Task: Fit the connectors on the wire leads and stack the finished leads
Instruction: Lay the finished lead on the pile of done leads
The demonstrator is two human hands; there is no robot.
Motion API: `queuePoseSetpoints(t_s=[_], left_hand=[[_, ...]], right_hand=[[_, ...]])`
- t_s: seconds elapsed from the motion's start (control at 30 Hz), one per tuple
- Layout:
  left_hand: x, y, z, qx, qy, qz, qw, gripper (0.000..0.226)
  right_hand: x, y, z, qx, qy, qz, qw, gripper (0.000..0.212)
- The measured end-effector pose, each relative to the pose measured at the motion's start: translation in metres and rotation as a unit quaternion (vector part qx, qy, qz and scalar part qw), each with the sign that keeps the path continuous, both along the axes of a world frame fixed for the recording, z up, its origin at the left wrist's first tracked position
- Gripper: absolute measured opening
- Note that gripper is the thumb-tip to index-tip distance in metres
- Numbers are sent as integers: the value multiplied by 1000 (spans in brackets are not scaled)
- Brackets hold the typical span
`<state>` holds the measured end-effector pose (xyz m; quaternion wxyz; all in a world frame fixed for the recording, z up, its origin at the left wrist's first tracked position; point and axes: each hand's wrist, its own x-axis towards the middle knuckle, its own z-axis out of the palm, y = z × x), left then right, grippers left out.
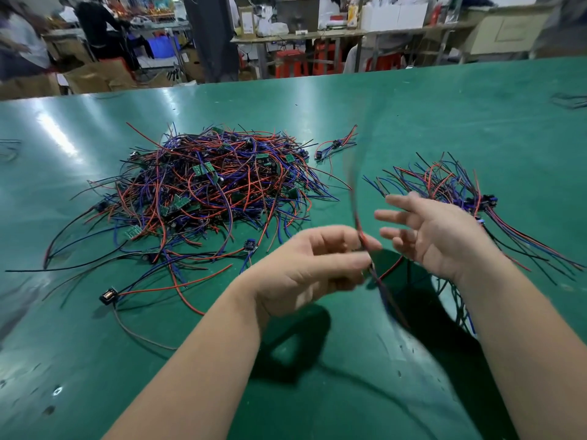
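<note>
pinching a wire lead (357,217) between thumb and curled fingers, the left hand (305,268) holds it just above the green table (444,106), in front of the body. the lead's long axis runs nearly upright in the head view, leaning a little: one blurred end rises away from the pinch, the other trails down toward the person. whether a connector sits on it cannot be told (something dark shows at the pinch, too smeared to name). the right hand (438,236) is empty, fingers spread and relaxed, palm turned to the lead, just beside it but apart. the stack of finished leads (460,192) lies beyond and right of the right hand, which is nearer to it; the loose pile (216,188) lies ahead and left. i'd judge any stacking move goes rightward, across the right hand.
</note>
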<state>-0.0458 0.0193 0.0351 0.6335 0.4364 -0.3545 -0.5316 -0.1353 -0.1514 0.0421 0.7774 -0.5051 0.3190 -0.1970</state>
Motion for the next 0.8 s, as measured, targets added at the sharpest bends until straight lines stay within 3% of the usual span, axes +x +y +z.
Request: queuePoseSetpoints(t_s=[0.07,0.13,0.23,0.27,0.33,0.4,0.6,0.67,0.73,0.8], left_hand=[[4,-4,1,-68,91,74,991,33],[7,-7,3,-112,138,162,971,34],[9,-11,4,-132,124,290,940,25],[8,-12,3,-134,70,328,933,25],[6,-12,-2,-125,-123,376,910,28],[0,-13,-9,-110,-263,358,889,34],[-3,-15,-19,-62,-422,252,868,29],[-2,-14,-18,-43,-374,243,894,31],[-2,-16,-18,-14,-252,247,936,20],[-4,-17,-19,13,-127,239,963,23]], right_hand=[[-2,4,-3,-47,51,64,996,17],[-4,11,-5,-85,96,147,981,18],[-3,24,-4,-76,89,229,966,20],[0,27,-4,-54,53,227,971,20],[5,30,-5,1,-43,192,980,17],[8,30,-5,37,-110,152,982,18],[4,22,-3,-3,-107,114,988,12],[4,19,-3,-11,-110,97,989,11],[3,18,-3,-27,-98,93,990,11],[4,19,-4,-37,-86,97,991,12]])
